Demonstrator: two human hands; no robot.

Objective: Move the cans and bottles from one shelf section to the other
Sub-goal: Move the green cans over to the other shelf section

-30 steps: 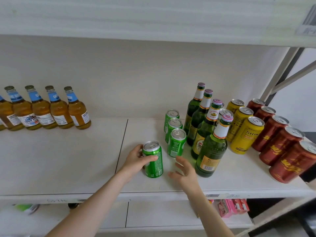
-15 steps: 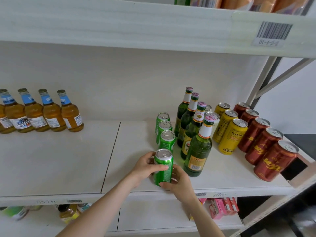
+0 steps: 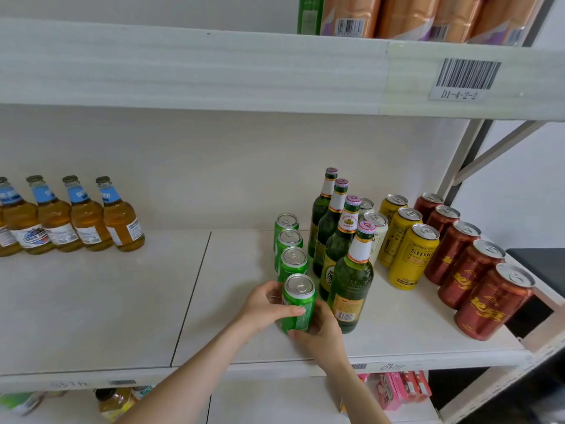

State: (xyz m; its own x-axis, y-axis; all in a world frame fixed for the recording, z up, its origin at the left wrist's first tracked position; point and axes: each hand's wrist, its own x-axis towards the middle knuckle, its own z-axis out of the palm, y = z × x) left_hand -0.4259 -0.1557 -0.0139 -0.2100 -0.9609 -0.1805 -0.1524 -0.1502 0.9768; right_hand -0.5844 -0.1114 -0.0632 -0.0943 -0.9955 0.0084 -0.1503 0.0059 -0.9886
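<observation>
Head view: both hands on the front green can (image 3: 298,304), standing upright on the right section of the shelf (image 3: 244,347), near the front edge. Left hand (image 3: 265,307) wraps it from the left, thumb across the front, fingers (image 3: 272,287) curled round the back. Right hand (image 3: 321,332) cups the lower right side, fingers bent against the can wall. So both hands are closed on the same can.

Can sits at the front of a row with three more green cans (image 3: 290,240) lined up behind it, just beside the nearest green glass bottle (image 3: 351,286). Four green bottles in a row run toward the back. Right of them: white cans (image 3: 377,228) mostly hidden, then yellow cans (image 3: 412,255), then red cans (image 3: 477,276) at the shelf end.

Left section: amber bottles (image 3: 88,221) with blue neck labels at the back, well apart from the hands. A seam (image 3: 192,289) splits the two sections.

Upper shelf edge carries a barcode tag (image 3: 464,78).
</observation>
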